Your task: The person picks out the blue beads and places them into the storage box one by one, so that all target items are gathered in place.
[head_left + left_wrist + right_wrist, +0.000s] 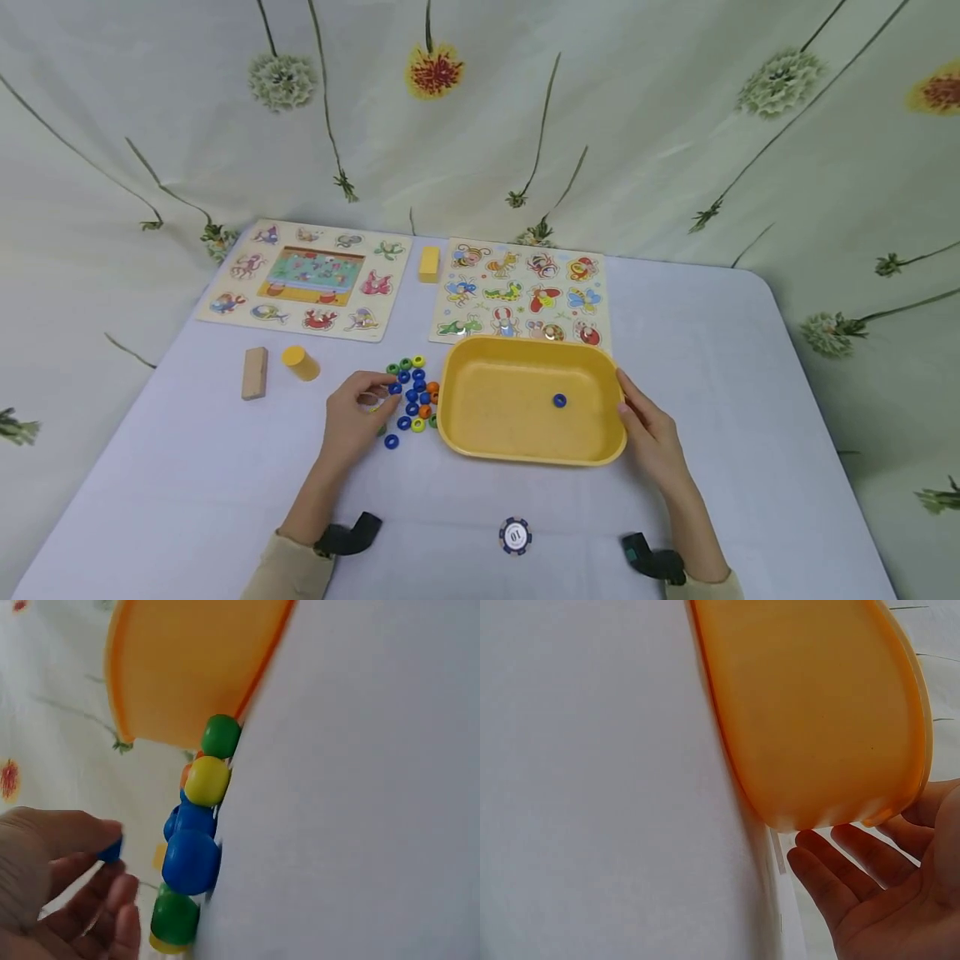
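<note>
Blue bead (395,389) sits at the fingertips of the left grip (356,418) in the head view, at the left edge of the loose beads (412,396) on the bench (442,508). Right of these stands the yellow tray (502,400), with one lone bead (559,401) inside, and the right grip (651,433) has thumb and forefinger at its right rim. The step in hand looks like picking out a single bead while the tray is steadied; the next move would call for a firm pinch and a lift clear of the neighbouring beads.

Seen from the left wrist, the bead is pinched between thumb and fingertip, partly covered by them; the other fingers curl loosely. A small gap parts it from the loose beads.

From the right wrist, that grip is only partly closed, holding the tray's end near the rim, its lower fingers spread by the outer wall. The pinched bead is out of sight here.
</note>
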The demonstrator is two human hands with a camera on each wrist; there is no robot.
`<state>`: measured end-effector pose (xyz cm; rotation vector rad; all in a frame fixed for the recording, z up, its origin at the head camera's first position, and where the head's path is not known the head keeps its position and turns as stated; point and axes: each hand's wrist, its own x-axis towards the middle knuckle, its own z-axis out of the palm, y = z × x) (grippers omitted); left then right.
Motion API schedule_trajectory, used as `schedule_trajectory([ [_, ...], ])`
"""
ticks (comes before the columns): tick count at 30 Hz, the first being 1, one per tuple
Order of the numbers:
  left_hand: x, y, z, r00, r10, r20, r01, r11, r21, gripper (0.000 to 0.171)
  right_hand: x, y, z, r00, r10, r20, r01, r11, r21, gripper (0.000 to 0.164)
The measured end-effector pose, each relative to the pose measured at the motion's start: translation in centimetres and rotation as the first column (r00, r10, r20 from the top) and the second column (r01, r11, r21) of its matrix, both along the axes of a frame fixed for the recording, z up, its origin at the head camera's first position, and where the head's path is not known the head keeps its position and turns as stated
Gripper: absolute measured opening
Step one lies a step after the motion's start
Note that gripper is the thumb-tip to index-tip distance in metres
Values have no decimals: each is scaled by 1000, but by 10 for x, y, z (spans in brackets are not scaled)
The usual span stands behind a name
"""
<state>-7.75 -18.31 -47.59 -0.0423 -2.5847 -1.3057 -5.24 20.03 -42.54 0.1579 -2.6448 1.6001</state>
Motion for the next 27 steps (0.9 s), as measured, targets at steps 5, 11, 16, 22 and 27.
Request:
schedule_trajectory([
  [5,-2,33,38,990,-131,-49,137,977,164,26,-2,-1,1,1000,1,-1,-1,1000,-9,42],
  [11,-16,94,69,932,-350,91,321,918,234,21,-3,-3,1,1000,7,13,-7,1000,-16,42],
  [16,-33,136,59,870,-437,229,392,894,218,19,-3,-4,0,1000,16,19,-16,1000,-21,42],
  [22,-51,162,34,807,-493,327,464,870,166,16,-2,-5,0,1000,12,24,-12,1000,-12,42],
  [27,-56,175,31,807,-485,338,516,857,-1,14,0,-3,2,1000,-11,18,11,1000,5,42],
])
